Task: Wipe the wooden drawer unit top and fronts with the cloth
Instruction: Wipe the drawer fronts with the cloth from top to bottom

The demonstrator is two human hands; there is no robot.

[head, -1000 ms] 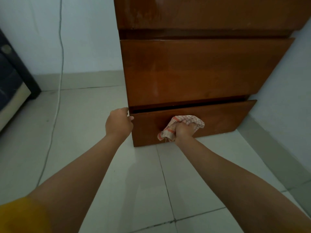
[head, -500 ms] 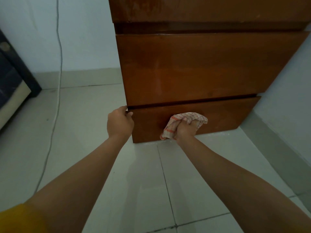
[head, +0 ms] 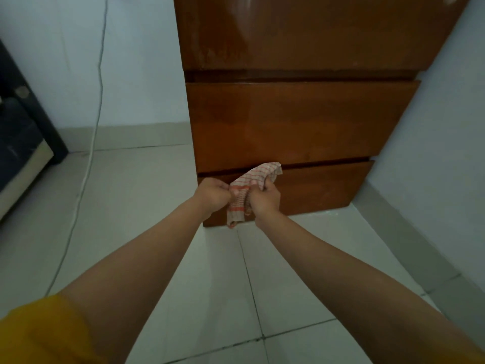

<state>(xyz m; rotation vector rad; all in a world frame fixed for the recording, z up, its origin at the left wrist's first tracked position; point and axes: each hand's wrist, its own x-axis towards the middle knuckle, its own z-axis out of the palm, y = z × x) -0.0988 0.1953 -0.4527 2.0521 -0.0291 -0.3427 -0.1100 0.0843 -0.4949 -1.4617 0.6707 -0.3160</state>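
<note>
The wooden drawer unit [head: 301,122] stands against the wall ahead, with three glossy brown drawer fronts in view. Its top is out of frame. In front of the bottom drawer [head: 322,187], both hands hold a white cloth with orange stripes [head: 249,187]. My left hand [head: 212,194] pinches the cloth's left edge. My right hand [head: 262,199] grips its right side, and a corner hangs down between them. The cloth seems just off the drawer front.
A pale tiled floor [head: 147,206] spreads below. A white cable [head: 98,82] runs down the left wall onto the floor. A dark piece of furniture [head: 23,137] sits at the far left. A light wall [head: 433,153] closes in on the right of the unit.
My left hand left the bottom drawer's left edge and took hold of the cloth. My right hand pulled the cloth away from the drawer front. The bottom drawer now sits further in.
</note>
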